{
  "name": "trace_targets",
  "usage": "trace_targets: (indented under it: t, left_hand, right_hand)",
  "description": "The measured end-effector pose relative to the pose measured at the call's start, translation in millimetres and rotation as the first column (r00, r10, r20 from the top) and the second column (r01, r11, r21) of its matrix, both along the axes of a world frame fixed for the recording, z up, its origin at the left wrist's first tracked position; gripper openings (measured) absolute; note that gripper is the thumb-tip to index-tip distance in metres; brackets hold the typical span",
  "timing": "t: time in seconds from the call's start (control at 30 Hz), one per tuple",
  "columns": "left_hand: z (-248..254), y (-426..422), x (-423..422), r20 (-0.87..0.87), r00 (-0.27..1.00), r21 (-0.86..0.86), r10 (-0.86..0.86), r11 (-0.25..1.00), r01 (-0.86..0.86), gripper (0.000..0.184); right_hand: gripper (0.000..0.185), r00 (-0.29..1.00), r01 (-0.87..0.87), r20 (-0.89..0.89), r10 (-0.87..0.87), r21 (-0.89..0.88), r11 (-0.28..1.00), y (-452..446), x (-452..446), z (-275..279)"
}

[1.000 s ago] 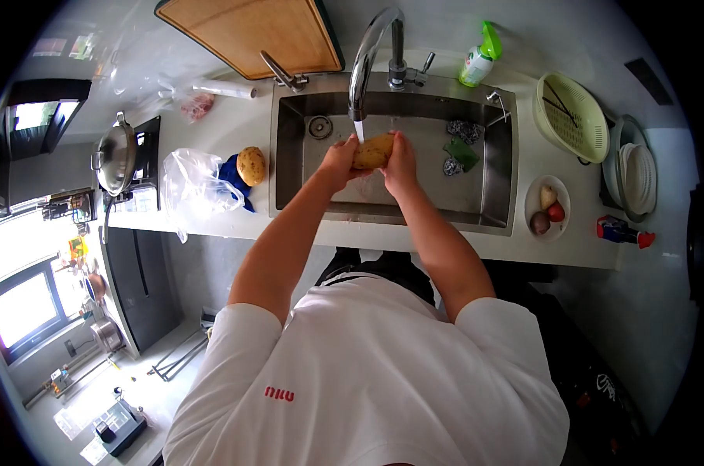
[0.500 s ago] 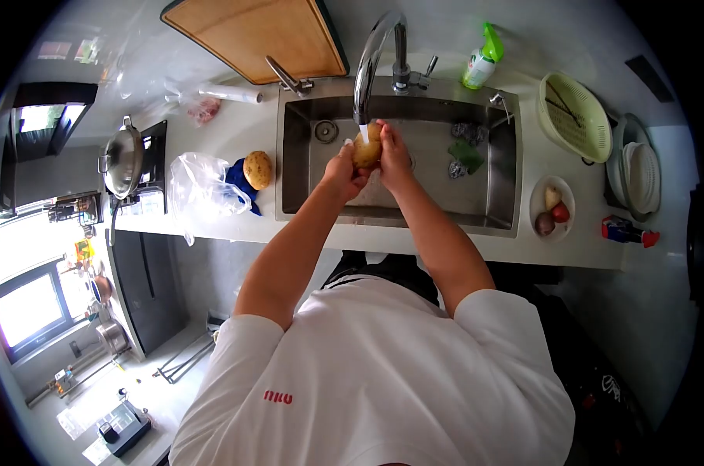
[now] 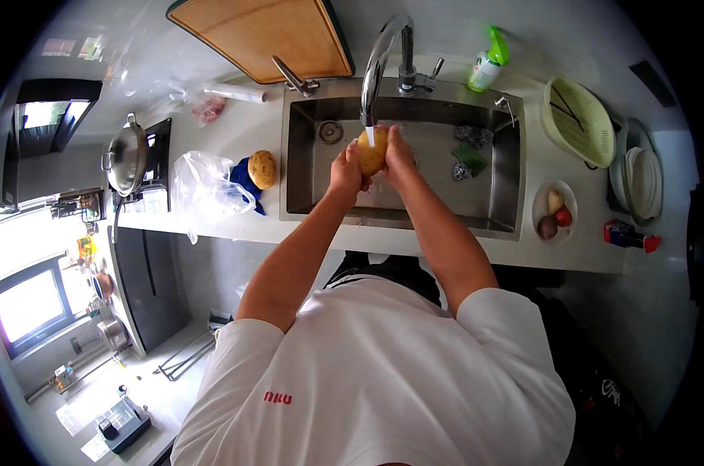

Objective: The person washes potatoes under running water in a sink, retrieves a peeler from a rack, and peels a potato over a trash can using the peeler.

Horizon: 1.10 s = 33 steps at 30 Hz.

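A yellow-brown potato (image 3: 373, 158) is held between my two hands over the steel sink (image 3: 461, 210). Water runs onto it from the curved chrome faucet (image 3: 370, 93) just above. My left hand (image 3: 346, 169) wraps its left side, and my right hand (image 3: 399, 152) is closed around its right side. Fingers under the potato are partly hidden. Another potato (image 3: 262, 169) lies on a dark blue cloth (image 3: 247, 186) on the counter left of the sink.
Right of my hands in the sink lie a green scouring pad (image 3: 470, 160) and steel wool. A clear plastic bag (image 3: 200, 186) sits on the left counter. On the right are a small plate (image 3: 544, 203) of vegetables, a colander (image 3: 577, 136) and a spray bottle (image 3: 488, 64).
The potato has turned a little in my hands, and my grip on it has shifted slightly. The whole view has moved a bit; water still runs.
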State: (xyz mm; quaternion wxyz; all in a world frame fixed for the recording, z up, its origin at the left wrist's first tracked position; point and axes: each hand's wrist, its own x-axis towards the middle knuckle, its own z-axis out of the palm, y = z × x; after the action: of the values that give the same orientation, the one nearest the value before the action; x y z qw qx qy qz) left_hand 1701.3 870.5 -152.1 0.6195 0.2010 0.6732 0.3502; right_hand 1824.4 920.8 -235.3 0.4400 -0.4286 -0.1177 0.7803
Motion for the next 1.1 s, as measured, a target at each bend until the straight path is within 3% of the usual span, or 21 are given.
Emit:
trace_targets:
  t: [0.1,0.2,0.3,0.33,0.43,0.47,0.57,0.67,0.77,0.87,0.97,1.1]
  left_hand:
    - [-25.3,-10.8,6.1,-0.192,0.978,0.228,-0.086,0.965,0.130,0.053]
    - [-43.0,-8.9,7.1,0.013,0.986,0.404,-0.166,0.903,0.147,0.063]
    - [-84.8,-20.3,-0.1,-0.549,0.809,0.421,-0.208,0.767,0.483,0.071]
    - [-62.6,-19.6,4.4,-0.512,0.820,0.318,-0.256,0.830,0.458,0.080]
    - [-53.1,-8.1,12.4,-0.176,0.957,0.232,-0.231,0.935,0.268,0.084]
    - [-43.9,-5.9,13.2,0.022,0.984,0.237,-0.177,0.957,0.167,0.076]
    - [-2.8,-2.4,17.0,0.260,0.966,0.102,0.013,0.994,-0.041,0.059]
    - [4.9,1.8,11.8,0.302,0.933,-0.096,0.196,0.980,-0.174,0.047]
    - [-38.2,3.1,9.4,0.258,0.955,0.107,0.145,0.978,-0.177,0.045]
    - [-28.3,5.4,10.4,0.166,0.986,0.098,-0.016,0.995,0.000,0.044]
    - [-46.0,1.3,13.9,-0.133,0.979,0.299,-0.156,0.935,0.190,0.045]
    - [-41.5,-5.1,20.2,0.213,0.975,0.218,0.065,0.969,-0.113,0.049]
  right_hand:
    - [0.048,0.855,-0.085,0.518,-0.006,0.152,0.985,-8.5,-19.6,4.0]
    - [0.055,0.818,0.049,0.536,-0.207,0.294,0.955,-13.5,-35.3,-16.0]
    - [0.048,0.947,-0.047,0.319,-0.044,0.269,0.962,-0.1,-15.7,-21.1]
    - [0.047,0.980,-0.047,0.197,0.002,0.225,0.973,-0.7,-10.9,-27.4]
    - [0.056,0.979,-0.079,-0.178,0.095,0.096,0.992,2.5,-5.2,-26.6]
    - [0.059,0.991,-0.049,-0.119,0.057,0.068,0.996,-4.6,-4.7,-10.2]
    - [0.060,0.999,-0.030,-0.035,0.032,0.073,0.997,-13.6,-2.4,-1.1]
    - [0.050,0.986,0.018,0.160,-0.037,0.118,0.993,-16.1,-7.8,10.3]
    - [0.053,0.833,-0.162,0.543,-0.105,0.420,0.893,-19.4,-19.4,-5.8]
    - [0.059,0.918,-0.083,0.396,-0.026,0.255,0.963,-15.1,-13.6,14.8]
    - [0.050,0.994,0.087,0.060,-0.097,0.144,0.986,-5.7,-6.1,7.3]
    - [0.054,0.975,0.065,-0.211,-0.064,-0.002,0.998,4.2,3.0,-10.6]
